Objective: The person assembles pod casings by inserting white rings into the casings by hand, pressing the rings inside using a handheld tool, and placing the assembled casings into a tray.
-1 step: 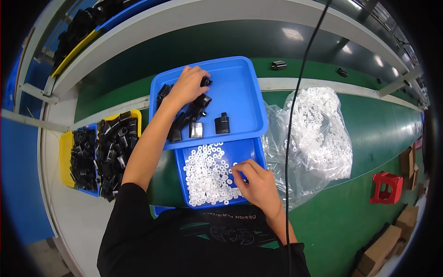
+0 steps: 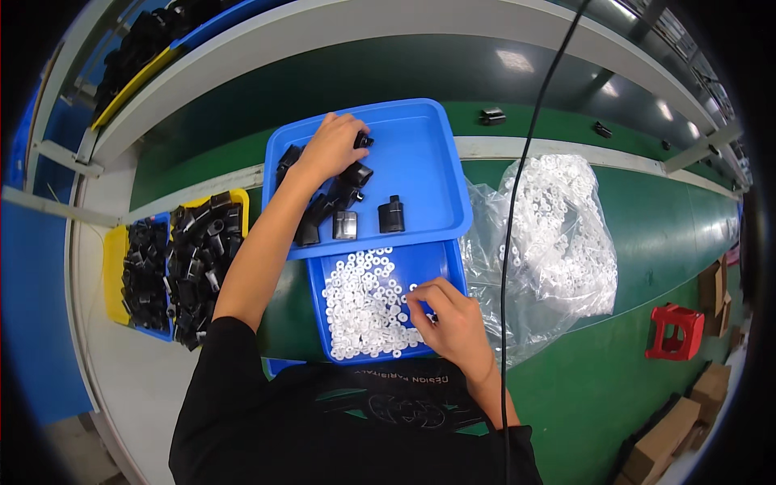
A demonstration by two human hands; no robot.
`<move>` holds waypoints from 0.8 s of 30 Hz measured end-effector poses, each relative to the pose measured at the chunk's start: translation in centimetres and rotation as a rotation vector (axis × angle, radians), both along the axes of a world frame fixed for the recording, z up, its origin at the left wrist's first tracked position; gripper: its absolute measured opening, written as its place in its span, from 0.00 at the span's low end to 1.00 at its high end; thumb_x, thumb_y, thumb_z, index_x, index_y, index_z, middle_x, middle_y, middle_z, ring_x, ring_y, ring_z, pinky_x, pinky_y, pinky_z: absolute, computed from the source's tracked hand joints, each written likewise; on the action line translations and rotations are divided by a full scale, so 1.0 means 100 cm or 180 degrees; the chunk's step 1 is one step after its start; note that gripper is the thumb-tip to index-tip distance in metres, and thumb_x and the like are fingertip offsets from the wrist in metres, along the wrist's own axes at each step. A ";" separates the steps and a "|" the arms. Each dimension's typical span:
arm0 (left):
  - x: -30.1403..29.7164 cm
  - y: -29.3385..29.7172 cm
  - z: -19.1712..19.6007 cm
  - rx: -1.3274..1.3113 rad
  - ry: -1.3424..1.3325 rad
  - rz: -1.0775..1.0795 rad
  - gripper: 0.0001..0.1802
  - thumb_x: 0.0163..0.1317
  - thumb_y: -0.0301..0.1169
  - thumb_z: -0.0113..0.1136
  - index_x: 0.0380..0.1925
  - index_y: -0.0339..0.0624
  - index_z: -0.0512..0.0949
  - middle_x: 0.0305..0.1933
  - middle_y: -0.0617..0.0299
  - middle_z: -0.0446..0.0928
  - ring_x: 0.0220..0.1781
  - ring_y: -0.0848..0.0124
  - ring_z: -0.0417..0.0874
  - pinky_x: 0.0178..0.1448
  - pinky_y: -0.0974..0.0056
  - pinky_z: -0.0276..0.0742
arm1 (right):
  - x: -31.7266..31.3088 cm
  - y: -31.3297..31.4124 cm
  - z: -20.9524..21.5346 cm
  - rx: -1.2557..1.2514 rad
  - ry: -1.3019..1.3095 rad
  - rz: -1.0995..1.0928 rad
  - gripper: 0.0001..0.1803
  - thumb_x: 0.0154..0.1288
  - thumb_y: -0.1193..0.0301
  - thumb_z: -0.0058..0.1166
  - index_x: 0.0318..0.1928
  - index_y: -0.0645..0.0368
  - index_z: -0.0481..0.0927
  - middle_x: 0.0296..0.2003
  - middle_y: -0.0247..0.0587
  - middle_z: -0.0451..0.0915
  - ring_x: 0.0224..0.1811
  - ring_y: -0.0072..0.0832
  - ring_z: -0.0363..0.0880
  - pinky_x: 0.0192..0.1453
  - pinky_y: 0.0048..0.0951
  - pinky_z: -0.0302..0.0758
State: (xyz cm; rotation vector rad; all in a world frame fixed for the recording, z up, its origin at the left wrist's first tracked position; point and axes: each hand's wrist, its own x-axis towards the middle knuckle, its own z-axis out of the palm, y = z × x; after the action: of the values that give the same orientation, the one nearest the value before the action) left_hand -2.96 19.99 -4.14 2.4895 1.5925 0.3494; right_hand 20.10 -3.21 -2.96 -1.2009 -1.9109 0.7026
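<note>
Meanwhile, the left hand (image 2: 330,149) closes over black plastic parts (image 2: 343,194) in the far blue tray (image 2: 420,162) as the right hand (image 2: 453,319) pinches among white rings (image 2: 364,307) in the near tray (image 2: 317,287), where a nudge could likely scatter rings onto the green table (image 2: 614,380).

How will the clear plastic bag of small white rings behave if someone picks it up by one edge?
The clear plastic bag looks thin and crumpled, so it would probably sag and fold. Its white rings lie loose inside, so they would likely slide to the lowest corner. It seems open toward the blue tray, so some rings might spill out.
</note>
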 end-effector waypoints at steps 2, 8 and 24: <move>0.000 0.004 -0.003 -0.0054 0.0133 0.0026 0.21 0.49 0.29 0.68 0.46 0.39 0.80 0.46 0.55 0.78 0.54 0.55 0.73 0.62 0.58 0.71 | -0.001 0.001 0.004 -0.0137 0.0066 0.0078 0.09 0.48 0.84 0.61 0.31 0.61 0.78 0.32 0.39 0.79 0.28 0.34 0.81 0.26 0.30 0.75; 0.006 -0.003 0.000 0.0334 0.0196 0.0050 0.21 0.46 0.26 0.66 0.45 0.40 0.80 0.43 0.54 0.79 0.50 0.55 0.76 0.55 0.56 0.76 | -0.001 0.002 0.005 -0.0180 0.0291 -0.0011 0.08 0.47 0.84 0.60 0.28 0.61 0.76 0.30 0.39 0.78 0.26 0.31 0.78 0.24 0.27 0.71; 0.011 -0.116 0.045 -0.1668 -0.3969 0.0330 0.21 0.54 0.20 0.64 0.50 0.35 0.76 0.48 0.57 0.74 0.55 0.65 0.78 0.58 0.64 0.74 | 0.014 0.001 0.018 -0.0663 0.0550 -0.0344 0.10 0.51 0.85 0.60 0.35 0.60 0.80 0.35 0.39 0.81 0.25 0.28 0.79 0.24 0.24 0.70</move>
State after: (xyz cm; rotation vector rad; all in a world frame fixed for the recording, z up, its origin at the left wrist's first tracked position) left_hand -1.83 8.36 0.37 1.2590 1.0236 1.0491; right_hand 21.45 -3.13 -1.18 -1.3149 -1.6493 0.9331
